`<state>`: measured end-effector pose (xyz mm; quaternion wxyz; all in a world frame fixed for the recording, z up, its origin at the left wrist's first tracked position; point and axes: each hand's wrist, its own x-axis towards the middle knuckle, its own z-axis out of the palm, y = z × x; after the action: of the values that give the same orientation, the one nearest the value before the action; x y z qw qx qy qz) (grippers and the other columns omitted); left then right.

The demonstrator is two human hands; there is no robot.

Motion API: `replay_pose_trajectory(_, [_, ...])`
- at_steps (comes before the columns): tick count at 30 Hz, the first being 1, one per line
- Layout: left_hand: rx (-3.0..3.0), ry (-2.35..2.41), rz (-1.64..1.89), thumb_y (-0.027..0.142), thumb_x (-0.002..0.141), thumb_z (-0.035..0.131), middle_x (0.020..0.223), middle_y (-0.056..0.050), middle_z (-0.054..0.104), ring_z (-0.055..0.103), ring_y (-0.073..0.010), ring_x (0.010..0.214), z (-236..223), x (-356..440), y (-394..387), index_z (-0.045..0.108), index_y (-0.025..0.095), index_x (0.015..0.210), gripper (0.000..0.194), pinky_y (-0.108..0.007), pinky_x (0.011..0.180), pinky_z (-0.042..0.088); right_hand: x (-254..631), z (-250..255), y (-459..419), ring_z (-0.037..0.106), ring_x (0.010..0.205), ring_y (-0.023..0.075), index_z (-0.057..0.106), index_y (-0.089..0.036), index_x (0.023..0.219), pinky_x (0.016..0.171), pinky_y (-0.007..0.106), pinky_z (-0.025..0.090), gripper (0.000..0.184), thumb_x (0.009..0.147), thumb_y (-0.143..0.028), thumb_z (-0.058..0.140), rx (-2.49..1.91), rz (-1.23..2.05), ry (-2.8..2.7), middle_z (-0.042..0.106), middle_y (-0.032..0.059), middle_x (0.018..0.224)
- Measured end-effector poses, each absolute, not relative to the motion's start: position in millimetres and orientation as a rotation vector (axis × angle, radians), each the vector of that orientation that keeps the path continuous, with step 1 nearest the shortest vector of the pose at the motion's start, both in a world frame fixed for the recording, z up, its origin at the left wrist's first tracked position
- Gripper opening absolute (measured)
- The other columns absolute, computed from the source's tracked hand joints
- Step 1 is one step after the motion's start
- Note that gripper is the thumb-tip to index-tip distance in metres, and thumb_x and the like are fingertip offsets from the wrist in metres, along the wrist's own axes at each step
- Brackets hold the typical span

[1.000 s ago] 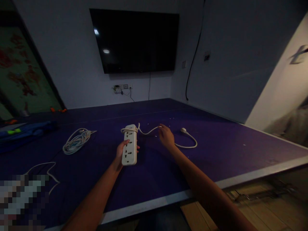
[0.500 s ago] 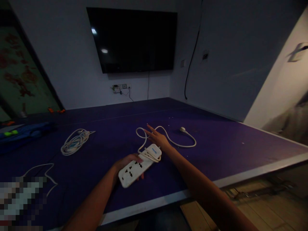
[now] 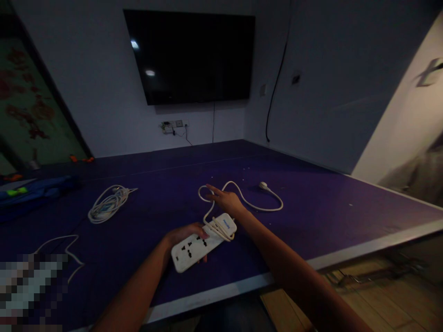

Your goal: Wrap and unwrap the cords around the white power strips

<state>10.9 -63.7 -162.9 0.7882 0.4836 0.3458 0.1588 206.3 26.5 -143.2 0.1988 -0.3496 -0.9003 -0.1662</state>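
two hands share it: left hand (image 3: 185,234) grips the power strip (image 3: 202,242); right hand (image 3: 226,201), fingers loose, touches its white cord (image 3: 242,198). keep each wrap snug.

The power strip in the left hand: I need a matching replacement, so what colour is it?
White, cord included; the power strip shows clearly in the head view.

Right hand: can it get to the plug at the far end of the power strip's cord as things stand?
Probably yes. The right hand rests on the white cord, and the plug lies just beyond it on bare purple table, with nothing between. The left hand holds the power strip.
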Motion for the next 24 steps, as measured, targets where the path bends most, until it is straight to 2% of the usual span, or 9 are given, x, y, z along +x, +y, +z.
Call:
replay_pose_trajectory(5, [1.044, 0.791, 0.415, 0.030, 0.067, 0.056, 0.063, -0.012, 0.067, 0.065, -0.0248, 0.056, -171, 8, -56, 0.060, 0.008, 0.086, 0.028, -0.031, 0.046, 0.049, 227, -142, 33, 0.064, 0.090, 0.0158, 0.055, -0.028, 0.122, 0.064, 0.024, 0.049, 0.041, 0.089, -0.014, 0.036, -1.251, -0.420, -1.911, 0.036, 0.0023, 0.143])
replay_pose_trajectory(8, [0.976, 0.809, 0.540, 0.036, 0.072, 0.053, 0.064, -0.015, 0.068, 0.064, -0.0219, 0.052, -173, 3, -48, 0.060, 0.005, 0.088, 0.036, -0.028, 0.045, 0.047, 242, -144, 41, 0.062, 0.096, 0.0183, 0.056, -0.025, 0.122, 0.064, 0.025, 0.049, 0.040, 0.089, -0.016, 0.035, -1.393, -0.385, -1.555, 0.036, 0.0046, 0.143])
replay_pose_trajectory(11, [0.900, 0.787, 0.731, 0.039, 0.075, 0.048, 0.065, -0.014, 0.069, 0.063, -0.0199, 0.051, -168, -2, -43, 0.059, 0.004, 0.095, 0.042, -0.026, 0.046, 0.047, 254, -149, 50, 0.063, 0.091, 0.0201, 0.055, -0.025, 0.123, 0.061, 0.028, 0.049, 0.040, 0.087, -0.018, 0.038, -1.577, -0.341, -1.391, 0.030, 0.0061, 0.146])
replay_pose_trajectory(16, [0.849, 0.722, 1.040, 0.035, 0.079, 0.044, 0.065, -0.012, 0.069, 0.063, -0.0188, 0.053, -153, -8, -43, 0.058, 0.004, 0.102, 0.042, -0.025, 0.047, 0.047, 260, -155, 59, 0.064, 0.082, 0.0199, 0.053, -0.027, 0.126, 0.058, 0.029, 0.049, 0.041, 0.086, -0.024, 0.042, -1.831, -0.264, -1.463, 0.020, 0.0065, 0.150])
replay_pose_trajectory(24, [0.838, 0.527, 1.178, 0.038, 0.078, 0.046, 0.068, -0.011, 0.069, 0.064, -0.0197, 0.055, -157, -20, -38, 0.058, 0.003, 0.103, 0.044, -0.028, 0.049, 0.050, 244, -158, 57, 0.061, 0.100, 0.0262, 0.033, -0.024, 0.139, 0.063, 0.031, 0.051, 0.054, 0.087, -0.034, 0.045, -1.831, -0.231, -1.812, 0.005, 0.0139, 0.152])
